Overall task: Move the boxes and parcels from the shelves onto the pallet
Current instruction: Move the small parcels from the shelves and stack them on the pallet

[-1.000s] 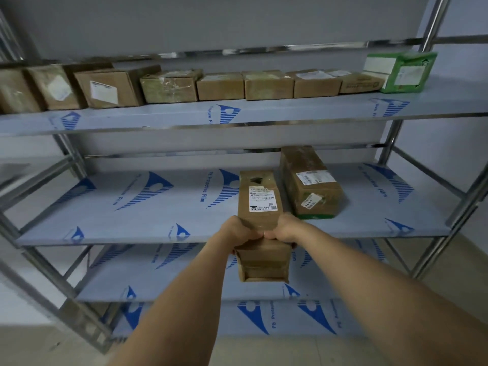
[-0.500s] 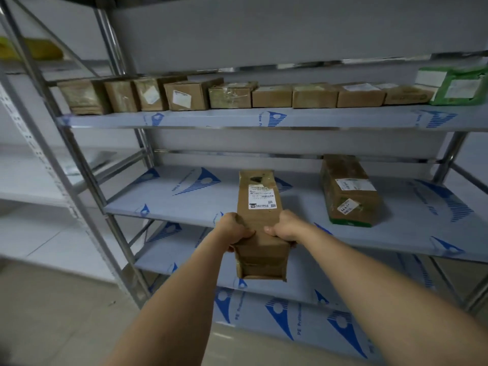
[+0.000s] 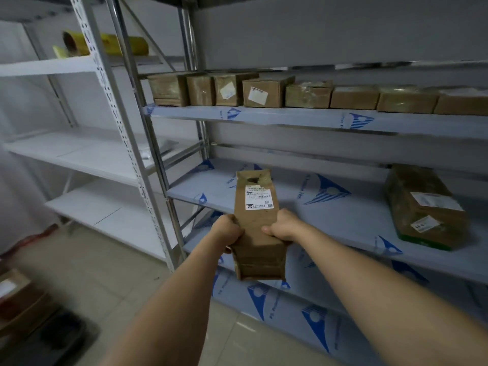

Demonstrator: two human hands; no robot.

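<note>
Cardboard box (image 3: 257,228) is riding clamped between my left hand (image 3: 229,233) and right hand (image 3: 283,225), fingers curled round its sides, probably heading for the pallet.

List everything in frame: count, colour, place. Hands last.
Long brown cardboard parcel with white label: 1, brown, held in front of the middle shelf, off the shelf.
Large brown taped box with white labels: 1, brown with a green bottom edge, middle shelf, right.
Small brown cardboard boxes in a row: at least 8, brown, upper shelf; the row runs out of frame at right.
Steel shelving rack with blue-printed film: 1, grey and blue, centre and right.
White metal shelving unit: 1, white, left.
Yellow roll: 1, yellow, top of the white unit.
Brown boxes on the floor: count unclear, bottom left, blurred.
Left hand: grip on the parcel's left side.
Right hand: grip on its right side.
</note>
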